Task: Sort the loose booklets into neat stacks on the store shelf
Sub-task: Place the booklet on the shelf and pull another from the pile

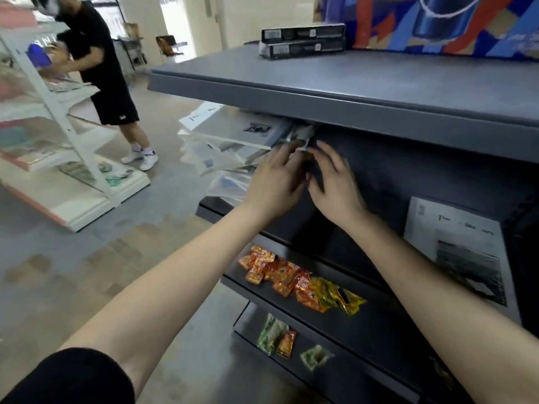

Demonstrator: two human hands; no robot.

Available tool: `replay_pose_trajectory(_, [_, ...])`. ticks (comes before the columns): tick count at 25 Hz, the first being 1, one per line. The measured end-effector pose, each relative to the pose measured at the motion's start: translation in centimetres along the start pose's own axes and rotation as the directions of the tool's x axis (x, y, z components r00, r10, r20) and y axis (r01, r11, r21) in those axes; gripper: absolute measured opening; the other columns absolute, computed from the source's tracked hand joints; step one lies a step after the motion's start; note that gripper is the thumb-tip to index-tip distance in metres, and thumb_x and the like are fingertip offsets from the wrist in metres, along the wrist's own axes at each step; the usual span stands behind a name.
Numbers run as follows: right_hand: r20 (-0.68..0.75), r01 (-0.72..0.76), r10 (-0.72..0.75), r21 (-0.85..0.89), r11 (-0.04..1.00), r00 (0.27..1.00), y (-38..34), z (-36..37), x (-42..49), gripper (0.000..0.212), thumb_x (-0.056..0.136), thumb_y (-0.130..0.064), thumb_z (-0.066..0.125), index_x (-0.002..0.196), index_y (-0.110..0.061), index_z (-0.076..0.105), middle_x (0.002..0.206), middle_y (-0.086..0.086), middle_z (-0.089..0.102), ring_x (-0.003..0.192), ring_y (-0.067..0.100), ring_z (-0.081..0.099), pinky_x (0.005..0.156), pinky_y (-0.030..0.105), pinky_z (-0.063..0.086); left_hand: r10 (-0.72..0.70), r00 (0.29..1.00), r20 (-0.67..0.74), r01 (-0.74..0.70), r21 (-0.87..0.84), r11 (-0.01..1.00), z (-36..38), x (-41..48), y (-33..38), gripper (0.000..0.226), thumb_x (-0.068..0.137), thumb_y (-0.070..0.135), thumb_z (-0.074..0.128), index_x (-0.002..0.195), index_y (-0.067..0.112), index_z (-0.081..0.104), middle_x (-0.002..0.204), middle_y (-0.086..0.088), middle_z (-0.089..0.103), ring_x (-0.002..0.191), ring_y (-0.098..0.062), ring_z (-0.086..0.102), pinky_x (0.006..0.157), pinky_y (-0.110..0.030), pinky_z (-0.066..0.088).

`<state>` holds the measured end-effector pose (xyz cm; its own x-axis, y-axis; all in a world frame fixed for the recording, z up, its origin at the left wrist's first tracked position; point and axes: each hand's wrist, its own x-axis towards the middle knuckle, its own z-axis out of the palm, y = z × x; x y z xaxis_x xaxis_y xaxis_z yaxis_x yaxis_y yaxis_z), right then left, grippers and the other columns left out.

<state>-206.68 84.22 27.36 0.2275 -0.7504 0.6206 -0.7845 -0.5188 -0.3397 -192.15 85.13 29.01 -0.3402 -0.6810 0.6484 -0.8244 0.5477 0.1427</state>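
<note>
- Grey shelf (pixel 379 91) in a shop: a slumped, fanned pile (pixel 233 132) of booklets juts past its left end, not yet squared.
- Left hand (pixel 274 182) pinches a pale booklet (pixel 302 134) under the top board, probably to draw it out.
- Right hand (pixel 335 185), fingers straight, touches beside it, apparently steadying.
- Lone copy (pixel 455 252) lies far right, above the packets (pixel 291 278).

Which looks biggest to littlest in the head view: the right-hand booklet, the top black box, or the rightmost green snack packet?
1. booklet
2. black box
3. green snack packet
The black box sits farthest from the camera, so its real size against the booklet is unsure.
</note>
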Motion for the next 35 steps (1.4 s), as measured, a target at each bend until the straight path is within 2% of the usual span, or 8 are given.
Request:
replay_pose_trajectory(3, [-0.046, 0.053, -0.052, 0.013, 0.999, 0.998, -4.8, 2.3, 4.4, 0.055, 0.081, -0.028, 0.037, 0.129, -0.005, 0.051, 0.134, 0.018, 0.049, 0.120, 0.038, 0.048, 0.103, 0.046, 0.039, -0.028, 0.994, -0.103, 0.033, 0.045, 0.998, -3.8, 1.1, -5.1, 0.038, 0.074, 0.022, 0.044, 0.100, 0.004, 0.065, 0.111, -0.015, 0.063, 0.097, -0.037, 0.059, 0.079, -0.040, 0.050])
replay_pose_trajectory(7, [0.030, 0.108, -0.104, -0.160, 0.981, 0.994, -8.7, 4.6, 8.9, 0.059, 0.080, -0.037, 0.039, 0.130, -0.009, 0.051, 0.125, 0.015, 0.057, 0.113, 0.040, 0.052, 0.100, 0.048, 0.040, -0.027, 0.997, -0.074, 0.035, 0.100, 0.994, -6.3, 2.0, -12.5, 0.041, 0.074, 0.029, 0.042, 0.103, 0.008, 0.064, 0.106, -0.013, 0.064, 0.101, -0.036, 0.058, 0.091, -0.042, 0.044])
replay_pose_trajectory(9, [0.168, 0.065, -0.021, -0.265, 0.962, 0.986, -9.7, 5.5, 10.1, 0.058, 0.084, -0.037, 0.047, 0.138, -0.016, 0.042, 0.136, 0.008, 0.049, 0.123, 0.036, 0.044, 0.103, 0.046, 0.036, -0.040, 0.998, 0.041, 0.035, 0.111, 0.993, -6.5, 2.3, -15.2, 0.051, 0.078, 0.039, 0.038, 0.115, 0.011, 0.060, 0.119, -0.011, 0.061, 0.113, -0.033, 0.053, 0.102, -0.037, 0.033])
replay_pose_trajectory(13, [0.316, 0.013, 0.145, -0.449, 0.894, 0.937, -9.4, 7.2, 10.7, 0.067, 0.084, -0.018, 0.054, 0.146, -0.022, 0.027, 0.153, 0.001, 0.025, 0.139, 0.030, 0.023, 0.113, 0.041, 0.019, -0.135, 0.910, 0.393, 0.097, 0.116, 0.989, -4.3, 1.8, -18.6, 0.063, 0.092, 0.055, 0.033, 0.146, 0.023, 0.030, 0.156, 0.000, 0.024, 0.144, -0.023, 0.017, 0.118, -0.037, 0.011])
replay_pose_trajectory(17, [0.294, 0.000, 0.160, -0.478, 0.878, 0.942, -9.1, 8.1, 9.9, 0.074, 0.083, -0.009, 0.058, 0.148, -0.022, 0.022, 0.156, 0.002, 0.020, 0.141, 0.031, 0.016, 0.117, 0.041, 0.010, -0.118, 0.935, 0.335, 0.106, 0.054, 0.993, -2.9, 0.9, -18.7, 0.083, 0.076, 0.065, 0.012, 0.146, 0.024, 0.029, 0.156, 0.000, 0.022, 0.145, -0.023, 0.013, 0.117, -0.040, 0.007])
replay_pose_trajectory(24, [0.332, 0.024, 0.168, -0.502, 0.864, 0.928, -9.5, 7.1, 9.9, 0.069, 0.090, -0.008, 0.051, 0.149, -0.024, 0.018, 0.157, 0.002, 0.017, 0.142, 0.032, 0.015, 0.118, 0.042, 0.008, -0.159, 0.931, 0.329, 0.142, 0.075, 0.987, -3.5, 1.1, -17.0, 0.060, 0.089, 0.047, 0.027, 0.143, 0.023, 0.034, 0.154, 0.000, 0.028, 0.144, -0.024, 0.017, 0.116, -0.040, 0.008])
replay_pose_trajectory(29, [0.355, 0.068, 0.104, -0.440, 0.895, 0.929, -9.0, 5.7, 8.0, 0.073, 0.086, 0.000, 0.046, 0.148, -0.027, 0.018, 0.157, -0.001, 0.018, 0.143, 0.027, 0.015, 0.117, 0.038, 0.006, 0.003, 0.945, 0.326, -0.016, 0.038, 0.999, -6.0, 0.0, -18.6, 0.056, 0.088, 0.044, 0.053, 0.140, 0.030, 0.040, 0.149, 0.012, 0.036, 0.140, -0.011, 0.028, 0.113, -0.030, 0.019])
replay_pose_trajectory(35, [0.336, 0.195, -0.130, -0.168, 0.966, 0.933, -4.7, 2.6, 5.5, 0.082, 0.068, 0.020, 0.044, 0.131, -0.031, 0.052, 0.140, -0.007, 0.048, 0.135, 0.021, 0.037, 0.115, 0.046, 0.022, 0.119, 0.918, 0.378, -0.129, 0.001, 0.992, -6.9, -1.8, -19.1, 0.064, 0.084, 0.007, 0.054, 0.141, 0.029, 0.039, 0.150, 0.007, 0.035, 0.140, -0.014, 0.031, 0.113, -0.035, 0.028])
